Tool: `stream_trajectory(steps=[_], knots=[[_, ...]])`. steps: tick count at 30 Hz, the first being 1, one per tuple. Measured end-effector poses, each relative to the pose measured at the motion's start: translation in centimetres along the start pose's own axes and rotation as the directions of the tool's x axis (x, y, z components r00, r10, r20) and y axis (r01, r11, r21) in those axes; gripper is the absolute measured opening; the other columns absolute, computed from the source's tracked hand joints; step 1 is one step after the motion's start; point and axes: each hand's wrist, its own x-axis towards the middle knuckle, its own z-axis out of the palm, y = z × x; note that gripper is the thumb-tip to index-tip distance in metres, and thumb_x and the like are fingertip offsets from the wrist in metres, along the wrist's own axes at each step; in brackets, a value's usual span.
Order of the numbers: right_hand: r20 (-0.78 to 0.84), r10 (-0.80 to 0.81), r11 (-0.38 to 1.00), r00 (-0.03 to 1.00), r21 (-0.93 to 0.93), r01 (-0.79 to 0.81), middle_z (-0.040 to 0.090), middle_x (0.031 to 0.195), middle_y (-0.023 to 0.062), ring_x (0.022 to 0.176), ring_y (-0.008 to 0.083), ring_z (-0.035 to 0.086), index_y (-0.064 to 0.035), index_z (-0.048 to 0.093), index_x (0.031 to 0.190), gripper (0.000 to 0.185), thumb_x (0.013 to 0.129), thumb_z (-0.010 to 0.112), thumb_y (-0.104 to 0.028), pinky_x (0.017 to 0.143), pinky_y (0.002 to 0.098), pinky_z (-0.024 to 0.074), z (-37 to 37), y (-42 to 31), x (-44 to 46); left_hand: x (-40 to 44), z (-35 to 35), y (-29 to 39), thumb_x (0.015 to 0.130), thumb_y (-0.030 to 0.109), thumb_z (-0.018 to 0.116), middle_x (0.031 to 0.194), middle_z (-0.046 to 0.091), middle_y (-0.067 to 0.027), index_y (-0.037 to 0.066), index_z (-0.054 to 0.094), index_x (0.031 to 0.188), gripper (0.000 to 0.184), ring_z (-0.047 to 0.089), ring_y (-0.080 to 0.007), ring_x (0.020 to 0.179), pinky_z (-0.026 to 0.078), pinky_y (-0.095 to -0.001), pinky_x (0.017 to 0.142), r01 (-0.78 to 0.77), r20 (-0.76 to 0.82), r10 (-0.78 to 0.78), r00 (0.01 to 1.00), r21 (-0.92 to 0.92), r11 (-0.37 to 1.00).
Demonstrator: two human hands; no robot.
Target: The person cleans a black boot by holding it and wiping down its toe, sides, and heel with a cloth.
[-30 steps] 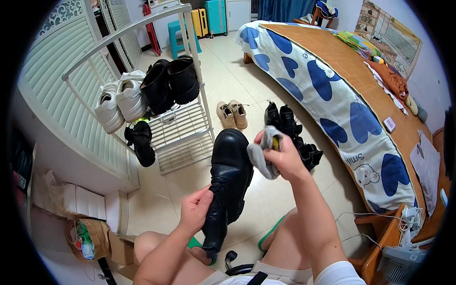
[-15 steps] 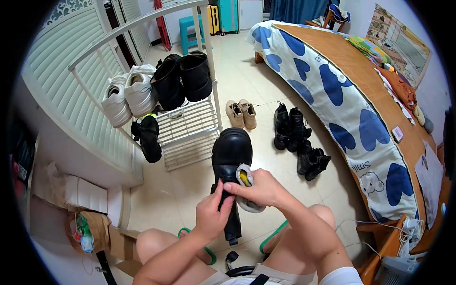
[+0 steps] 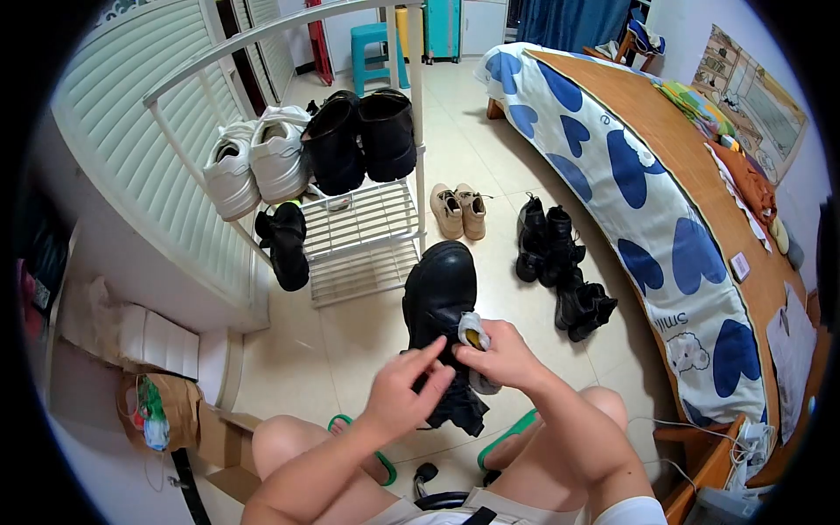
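Observation:
A black lace-up boot (image 3: 440, 284) is held up in front of me, its toe pointing away and its loose shaft hanging toward my knees. My right hand (image 3: 503, 354) grips a grey cloth (image 3: 473, 329) with a yellow patch showing in its fold, at the boot's right side. The right thumb rests by the boot's middle; whether those fingers also hold the boot is hidden. Over the lacing area, my left hand (image 3: 409, 385) has its fingers stretched and its thumb apart, with nothing seen between them. I cannot tell whether its fingertips touch the leather.
A white metal rack (image 3: 367, 254) ahead carries white sneakers (image 3: 282, 157) and black shoes (image 3: 388, 136). Beige shoes (image 3: 459, 212) and black boots (image 3: 544, 241) stand on the tiled floor. A bed (image 3: 630, 166) is on the right, a paper bag (image 3: 175, 411) on the left.
My left thumb and fingers have parted from their pinch at the boot's lacing. The boot's shaft now spreads to the lower right. The view has shifted slightly left.

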Motion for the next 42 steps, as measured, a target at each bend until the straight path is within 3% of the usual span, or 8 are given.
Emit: stream_trajectory(steps=[6,9,17,26,28,30,32,42], knots=[[0.109,-0.134,0.990,0.985,0.050,0.129,0.061,0.068,0.0104,0.064,0.0146,0.052,0.0034,0.062,0.085,0.027,0.075,0.069,-0.021,0.063,0.0325,0.0474,-1.2,-1.8,-1.3,2.7,-4.2,-3.8,0.085,0.025,0.072,0.113,0.061,-0.0103,0.005,0.050,0.136,0.058,0.057,-0.0189,0.104,0.046,-0.0334,0.088,0.134,-0.266,-0.139,0.954,-0.039,0.990],[0.168,-0.151,0.984,0.974,0.121,0.132,0.058,0.068,0.0043,0.065,0.0105,0.049,0.0010,0.062,0.085,0.022,0.076,0.069,-0.018,0.062,0.0285,0.0453,-1.7,-3.2,-2.0,3.3,-4.7,-3.4,0.080,0.038,0.078,0.138,0.047,-0.0088,0.002,0.028,0.147,0.091,0.042,-0.0193,0.128,0.036,-0.0356,0.105,0.339,0.256,-0.222,0.941,-0.708,0.619],[0.464,-0.030,0.999,0.885,0.051,0.007,0.059,0.071,-0.0014,0.065,0.0069,0.050,-0.0030,0.064,0.089,0.038,0.075,0.082,-0.034,0.059,0.0257,0.0438,-4.2,-3.9,-1.3,1.7,-3.1,-2.4,0.079,0.032,0.078,0.126,0.056,-0.0102,0.002,0.044,0.136,0.072,0.054,-0.0211,0.116,0.043,-0.0351,0.101,0.595,0.479,-0.357,0.802,-0.696,0.403],[-0.164,-0.163,0.851,0.973,0.476,0.223,0.066,0.092,0.0051,0.081,0.0122,0.063,0.0002,0.061,0.105,0.035,0.076,0.079,-0.009,0.075,0.0280,0.0520,-4.2,-3.8,-0.1,2.0,-1.9,-1.9,0.080,0.020,0.076,0.118,0.059,-0.0091,0.002,0.045,0.134,0.065,0.058,-0.0199,0.109,0.046,-0.0346,0.098,0.582,0.390,-0.469,0.793,-0.713,0.392],[-0.188,-0.297,0.924,0.936,0.191,0.332,0.067,0.095,0.0059,0.084,0.0128,0.064,-0.0018,0.064,0.099,0.027,0.076,0.078,-0.008,0.076,0.0289,0.0521,-2.6,-5.0,-0.7,2.2,-1.4,-1.4,0.079,0.013,0.077,0.123,0.056,-0.0093,0.004,0.040,0.140,0.072,0.056,-0.0182,0.111,0.045,-0.0329,0.097,0.505,0.287,-0.456,0.842,-0.715,0.483],[-0.210,-0.688,0.717,0.695,-0.044,0.696,0.064,0.097,0.0093,0.090,0.0231,0.062,-0.0046,0.066,0.096,0.024,0.074,0.075,-0.007,0.081,0.0340,0.0500,-0.8,-5.0,0.2,2.4,-1.1,-1.3,0.079,0.012,0.077,0.126,0.055,-0.0094,0.005,0.036,0.143,0.077,0.055,-0.0178,0.113,0.045,-0.0321,0.097,0.484,0.254,-0.446,0.858,-0.689,0.539],[-0.107,-0.830,0.533,0.548,-0.446,0.719,0.060,0.100,0.0085,0.094,0.0265,0.058,-0.0068,0.067,0.096,0.028,0.069,0.072,-0.009,0.083,0.0373,0.0460,-0.5,-5.7,-0.4,2.4,-0.9,-1.5,0.079,0.010,0.077,0.129,0.053,-0.0094,0.006,0.031,0.147,0.082,0.054,-0.0173,0.115,0.045,-0.0312,0.097,0.457,0.216,-0.433,0.875,-0.662,0.594],[-0.080,-0.907,0.384,0.414,-0.560,0.734,0.059,0.103,0.0082,0.097,0.0251,0.058,-0.0027,0.063,0.098,0.028,0.072,0.062,-0.013,0.084,0.0366,0.0465,1.7,-4.0,-0.5,1.9,-0.6,-2.4,0.076,-0.001,0.070,0.133,0.052,-0.0115,0.009,0.019,0.153,0.093,0.054,-0.0179,0.114,0.044,-0.0300,0.097,0.471,0.151,-0.509,0.847,-0.657,0.589]])
